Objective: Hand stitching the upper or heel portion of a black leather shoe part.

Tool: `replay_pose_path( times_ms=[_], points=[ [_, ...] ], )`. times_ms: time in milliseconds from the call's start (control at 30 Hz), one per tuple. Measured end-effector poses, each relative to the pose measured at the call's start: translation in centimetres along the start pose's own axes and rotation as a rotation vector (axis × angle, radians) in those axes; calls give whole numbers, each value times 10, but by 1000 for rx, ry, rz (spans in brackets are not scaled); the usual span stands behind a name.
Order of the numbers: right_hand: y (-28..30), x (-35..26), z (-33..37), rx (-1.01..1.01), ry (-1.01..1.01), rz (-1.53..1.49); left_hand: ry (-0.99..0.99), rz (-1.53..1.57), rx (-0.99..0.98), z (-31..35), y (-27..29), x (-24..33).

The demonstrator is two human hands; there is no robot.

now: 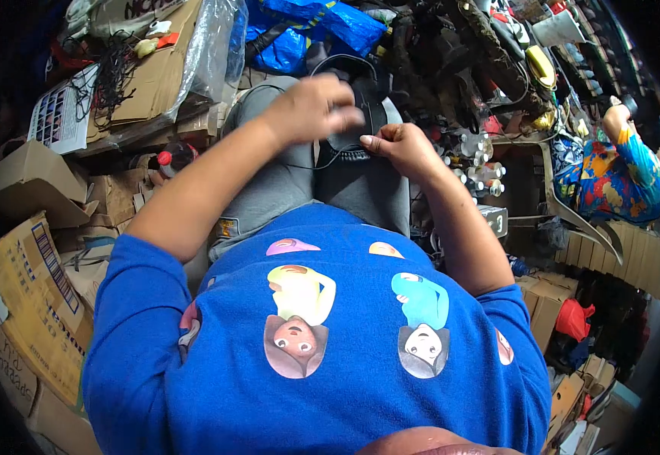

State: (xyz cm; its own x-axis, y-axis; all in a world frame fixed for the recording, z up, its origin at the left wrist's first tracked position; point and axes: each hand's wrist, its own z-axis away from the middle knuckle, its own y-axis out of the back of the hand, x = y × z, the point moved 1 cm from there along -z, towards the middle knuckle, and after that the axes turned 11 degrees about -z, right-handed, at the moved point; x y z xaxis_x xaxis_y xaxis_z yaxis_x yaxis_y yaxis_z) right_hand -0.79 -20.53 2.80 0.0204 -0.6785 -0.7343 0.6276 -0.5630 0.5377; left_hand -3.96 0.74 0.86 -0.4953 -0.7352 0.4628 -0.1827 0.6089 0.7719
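On my lap, between my knees, lies a black item [351, 140] with a rounded body and a ridged, stitched-looking lower edge; it could be a shoe, but its kind is not certain. My right hand [402, 150] is closed at its right side, thumb and forefinger pinching its edge. A thin dark cord [300, 167] loops over my left thigh to the item's lower edge. Above the item's left part hovers my left hand [319, 110], its fingers curled and smeared by motion. Whether anything is in those fingers cannot be made out.
Cardboard boxes [34, 182] and a bottle with a red cap [174, 159] stand on the left. Blue plastic sheeting [315, 34] lies ahead. Several clear bottles [485, 171] are close to my right arm. Farther right sits another person in a colourful shirt [611, 178].
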Motion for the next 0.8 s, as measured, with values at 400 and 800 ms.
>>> replay_pose_path(
  times_ms=[400, 800],
  points=[
    [8, -33, 21, 201, 450, 537, 41, 146, -233, 34, -1, 35],
    [46, -8, 56, -48, 227, -257, 112, 70, -231, 32, -4, 39]
  ],
)
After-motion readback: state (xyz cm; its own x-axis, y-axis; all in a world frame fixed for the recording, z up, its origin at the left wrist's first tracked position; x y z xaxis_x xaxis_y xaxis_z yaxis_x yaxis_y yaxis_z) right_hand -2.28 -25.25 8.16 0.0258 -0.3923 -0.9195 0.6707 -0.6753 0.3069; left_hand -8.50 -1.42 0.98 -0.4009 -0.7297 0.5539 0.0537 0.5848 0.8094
